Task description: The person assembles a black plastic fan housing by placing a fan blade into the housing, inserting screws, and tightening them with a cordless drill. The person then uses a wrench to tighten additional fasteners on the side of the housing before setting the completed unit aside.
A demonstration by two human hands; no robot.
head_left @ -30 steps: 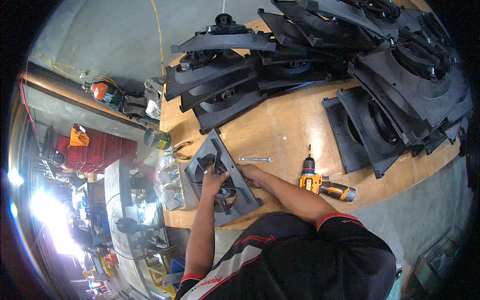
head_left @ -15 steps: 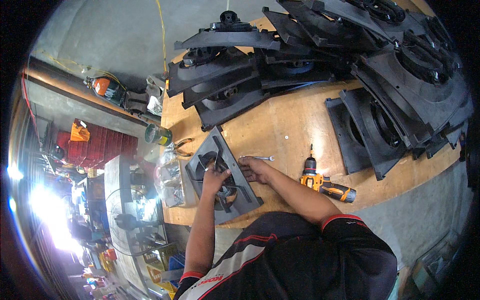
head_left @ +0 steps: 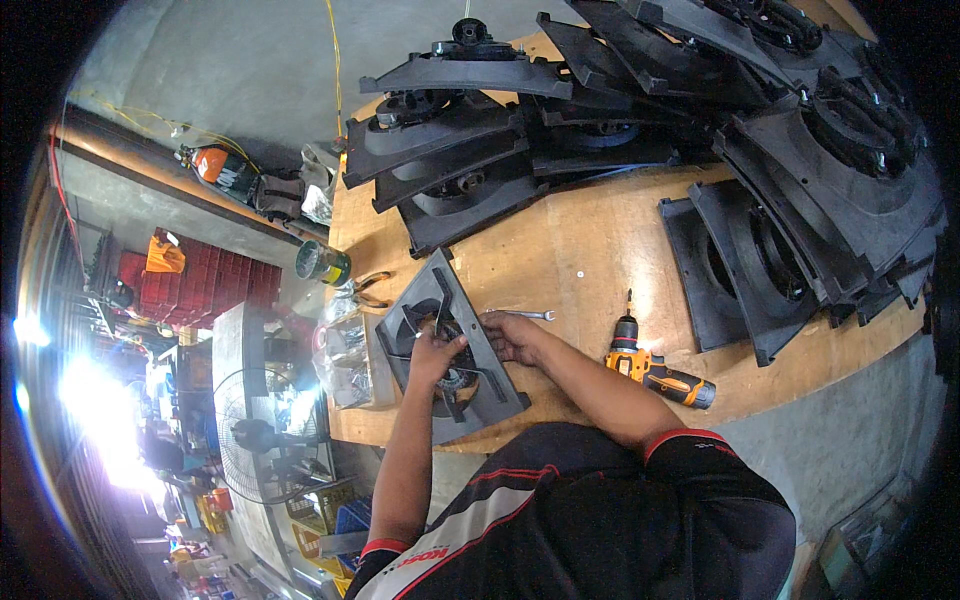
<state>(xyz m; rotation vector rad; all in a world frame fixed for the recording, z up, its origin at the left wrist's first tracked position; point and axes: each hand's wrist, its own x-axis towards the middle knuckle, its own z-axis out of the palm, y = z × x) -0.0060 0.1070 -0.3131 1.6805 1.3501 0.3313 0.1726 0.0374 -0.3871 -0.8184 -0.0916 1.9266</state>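
Note:
A dark grey square fan frame lies flat on the wooden workbench in front of me. My left hand rests over its round middle opening, fingers curled onto the motor part there. My right hand presses on the frame's right edge, fingers spread. A small silver wrench lies on the bench just past my right hand. An orange and black cordless drill lies to the right of my right forearm.
Several stacked black fan frames cover the far and right parts of the bench. A green can, pliers and clear bags of small parts sit at the bench's left edge. A floor fan stands below left.
My hands have shifted only slightly on the frame. The view has moved a little; the drill and wrench lie where they were.

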